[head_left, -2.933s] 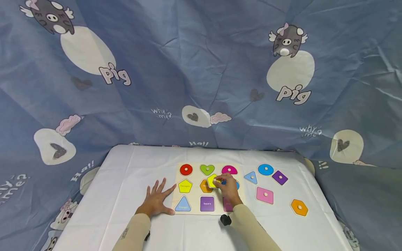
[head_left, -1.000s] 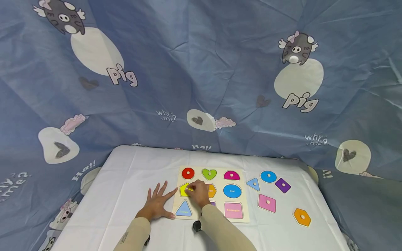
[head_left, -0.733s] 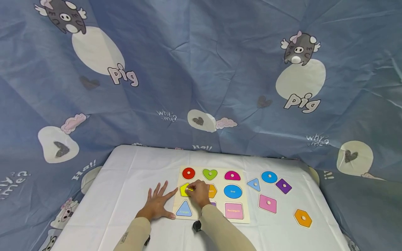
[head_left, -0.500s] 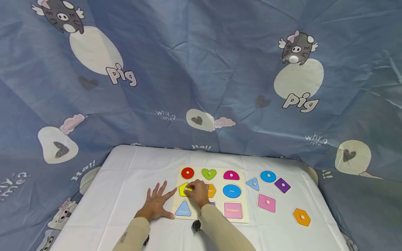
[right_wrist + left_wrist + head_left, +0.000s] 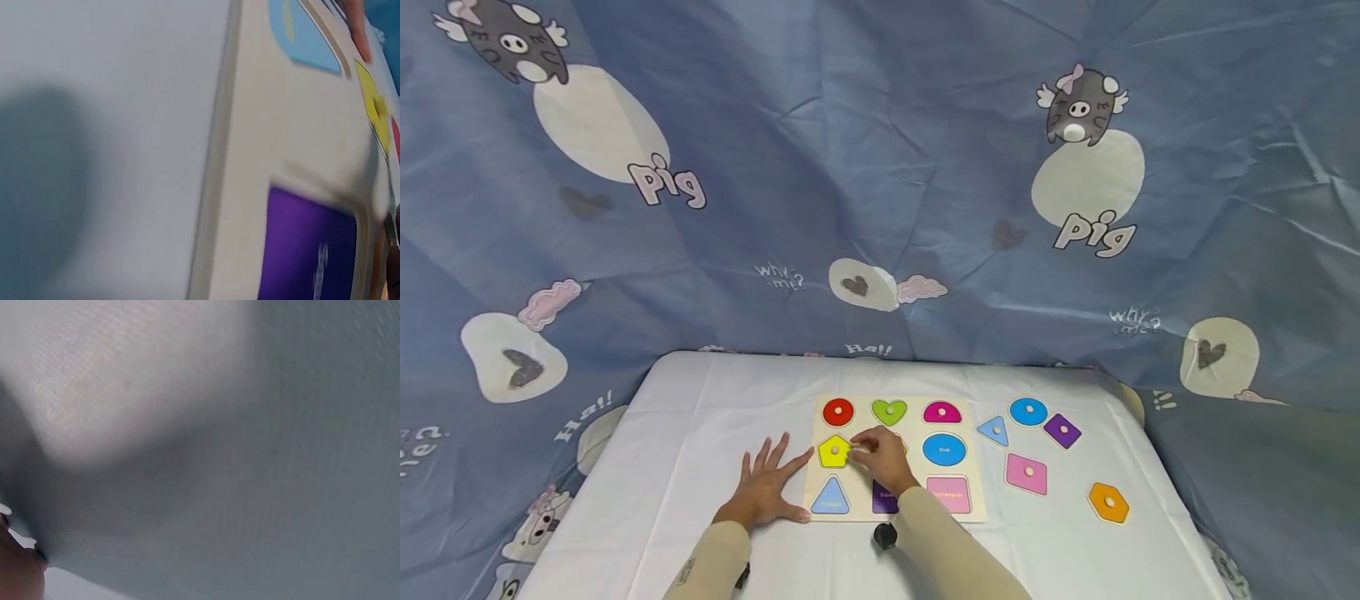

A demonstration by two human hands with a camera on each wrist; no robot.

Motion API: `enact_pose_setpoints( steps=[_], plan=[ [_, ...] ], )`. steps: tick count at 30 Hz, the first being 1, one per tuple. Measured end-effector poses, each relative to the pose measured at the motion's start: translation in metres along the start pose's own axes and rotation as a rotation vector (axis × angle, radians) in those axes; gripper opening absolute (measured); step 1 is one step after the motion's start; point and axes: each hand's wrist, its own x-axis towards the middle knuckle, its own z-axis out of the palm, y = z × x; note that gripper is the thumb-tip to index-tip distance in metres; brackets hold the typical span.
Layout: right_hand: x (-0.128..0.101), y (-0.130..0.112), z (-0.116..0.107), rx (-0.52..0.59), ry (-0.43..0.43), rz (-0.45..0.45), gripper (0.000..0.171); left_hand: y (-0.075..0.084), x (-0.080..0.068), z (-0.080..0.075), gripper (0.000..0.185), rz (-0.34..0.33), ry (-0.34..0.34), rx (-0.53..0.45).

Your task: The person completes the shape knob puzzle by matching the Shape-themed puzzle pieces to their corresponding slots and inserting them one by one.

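a person's right hand (image 5: 886,459) rests over the middle of a wooden shape puzzle board (image 5: 917,510), its fingertips reaching toward the yellow pentagon (image 5: 833,451), which sits in its slot in the board's left column, middle row. whether the curled fingers are pinching the piece's small peg cannot be told from the head view. the left hand (image 5: 763,489) lies flat with fingers spread on the white desk (image 5: 685,433), the forefinger tip touching the board's left edge beside the pentagon. on the board, a red circle (image 5: 838,412), green heart (image 5: 888,411) and magenta half-round piece (image 5: 942,412) fill the top row; a blue oval recess (image 5: 943,449), light blue triangle recess (image 5: 831,497), purple square recess (image 5: 882,502) and pink rectangle recess (image 5: 949,493) are visible. loose pieces lie on the desk to the board's right: a small blue triangle (image 5: 995,430), blue circle (image 5: 1027,411), purple diamond (image 5: 1062,430), pink square (image 5: 1027,472) and orange hexagon (image 5: 1108,502). the right wrist view, blurred, shows the board's edge and the yellow pentagon (image 5: 377,106).
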Motion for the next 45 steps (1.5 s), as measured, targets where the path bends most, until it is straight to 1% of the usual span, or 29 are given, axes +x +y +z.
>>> enact_pose_setpoints(
  steps=[2,4,6,8,11,13,17,20,23,26,28,32,35,41,43,45],
  plan=[
    [-0.001,0.002,-0.007,0.024,-0.002,0.032,0.012,0.000,-0.001,-0.001,0.107,-0.012,0.000,0.008],
    [-0.002,0.005,-0.015,0.043,0.001,0.077,0.011,-0.001,-0.001,-0.002,0.107,-0.012,0.011,-0.004],
    [-0.003,0.009,-0.021,0.062,0.013,0.086,0.011,-0.002,-0.002,-0.002,0.108,-0.012,0.016,-0.012],
    [-0.003,0.013,-0.028,0.078,0.029,0.079,0.011,-0.002,-0.002,-0.002,0.108,-0.009,0.021,-0.018],
    [-0.005,0.018,-0.038,0.083,0.057,0.027,0.013,-0.005,-0.002,0.000,0.108,-0.010,0.024,-0.010],
    [-0.006,0.022,-0.044,0.084,0.080,0.016,0.012,-0.006,-0.001,0.002,0.108,-0.012,0.023,-0.014],
    [-0.009,0.028,-0.060,0.119,0.129,0.040,0.014,-0.005,-0.001,0.004,0.109,-0.023,0.015,-0.023],
    [-0.012,0.033,-0.074,0.136,0.183,0.051,0.015,-0.004,-0.002,0.004,0.109,-0.030,0.010,-0.015],
    [-0.015,0.041,-0.086,0.093,0.234,0.022,0.014,-0.003,-0.002,0.003,0.109,-0.030,0.015,-0.007],
    [-0.021,0.053,-0.099,0.043,0.262,-0.004,0.014,-0.003,-0.001,0.003,0.109,-0.031,0.006,-0.003],
    [-0.025,0.060,-0.107,0.023,0.275,0.004,0.014,-0.003,-0.001,0.002,0.109,-0.031,0.004,-0.003],
    [-0.035,0.070,-0.125,0.020,0.306,0.049,0.017,-0.003,-0.001,0.002,0.108,-0.027,0.006,-0.005],
    [-0.042,0.075,-0.138,0.003,0.332,0.049,0.019,-0.001,0.000,0.001,0.108,-0.028,-0.004,-0.005],
    [-0.058,0.092,-0.164,-0.080,0.446,-0.001,0.020,0.000,0.001,0.001,0.107,-0.020,-0.003,-0.014],
    [-0.063,0.098,-0.172,-0.101,0.484,0.003,0.021,0.000,0.001,0.002,0.107,-0.014,0.003,-0.017],
    [-0.069,0.104,-0.181,-0.111,0.512,0.035,0.021,0.000,0.001,0.002,0.107,-0.013,0.002,-0.018]
  ],
)
